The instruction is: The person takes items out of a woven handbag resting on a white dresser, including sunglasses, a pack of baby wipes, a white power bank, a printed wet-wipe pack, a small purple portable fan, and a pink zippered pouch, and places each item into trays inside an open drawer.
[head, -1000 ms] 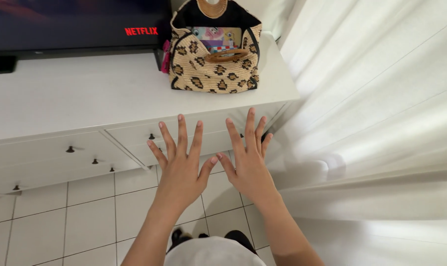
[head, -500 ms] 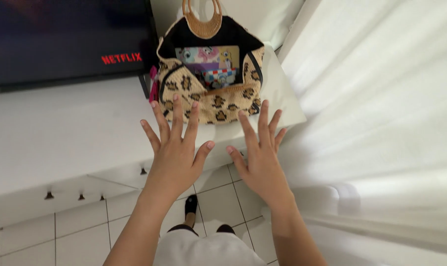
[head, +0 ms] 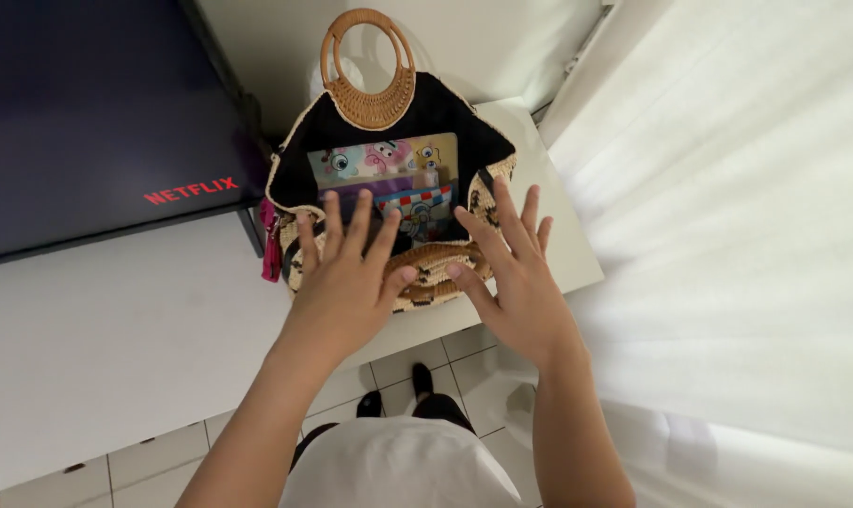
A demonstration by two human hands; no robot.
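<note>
Both hands were spread wide, fingers apart, gripping nothing: the left hand [head: 346,277] and right hand [head: 516,273] hovered over the open bag [head: 389,179] on the table [head: 116,329]. The colourful items [head: 389,169] inside lay untouched; nothing had been taken out.

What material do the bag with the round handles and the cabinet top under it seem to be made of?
Bag: the outside looks like woven straw or raffia, matte, with a coarse weave and a dark spotted pattern; the inside looks like black cloth. Round handle: probably rattan or cane, tan, with visible wrapped strands. Cabinet top: smooth white, likely painted or laminated board; which one is unclear.
</note>
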